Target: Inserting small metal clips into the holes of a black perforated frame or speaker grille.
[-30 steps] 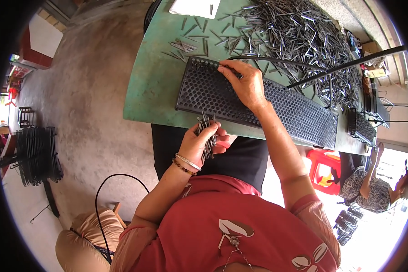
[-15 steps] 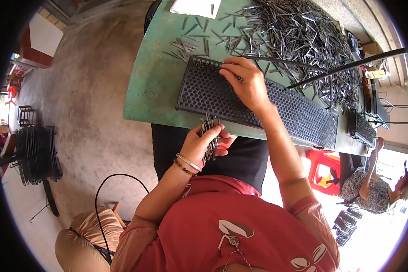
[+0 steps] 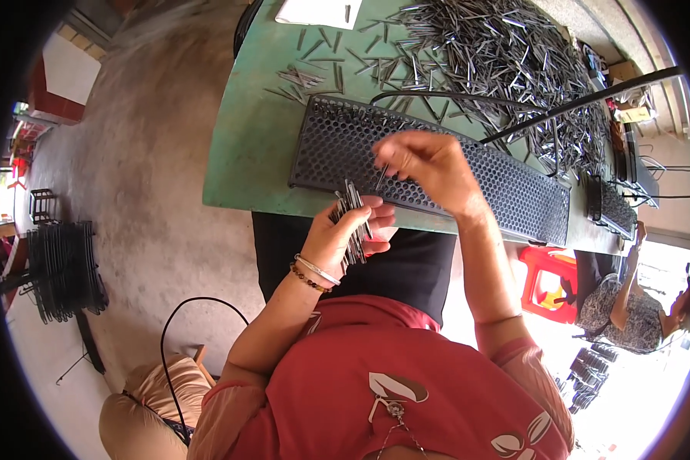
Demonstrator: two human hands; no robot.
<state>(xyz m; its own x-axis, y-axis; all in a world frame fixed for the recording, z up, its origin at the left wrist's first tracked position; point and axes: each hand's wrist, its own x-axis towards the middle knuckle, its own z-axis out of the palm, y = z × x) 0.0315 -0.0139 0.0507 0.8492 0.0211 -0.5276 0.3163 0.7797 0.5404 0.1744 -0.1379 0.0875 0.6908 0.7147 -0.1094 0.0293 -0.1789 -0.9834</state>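
While cupping one bundle point(image 3: 352, 201) of dark rods, too overlapped to count, in the left hand point(image 3: 331, 236) under a pressing thumb, at the near edge of one perforated black tray point(image 3: 326, 153), pinches apparently one rod point(image 3: 381, 179) between the narrowly set, blurred fingertips of the right hand point(image 3: 437, 170), over that tray. Has one uncountable heap of rods point(image 3: 506, 57) past the tray's far edge and one red stool point(image 3: 556, 268) below its right end.

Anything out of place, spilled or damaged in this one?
No damage stands out. One slim dark piece lies alone on the white sheet, and loose rods lie scattered across the green tabletop, apart from the main heap.
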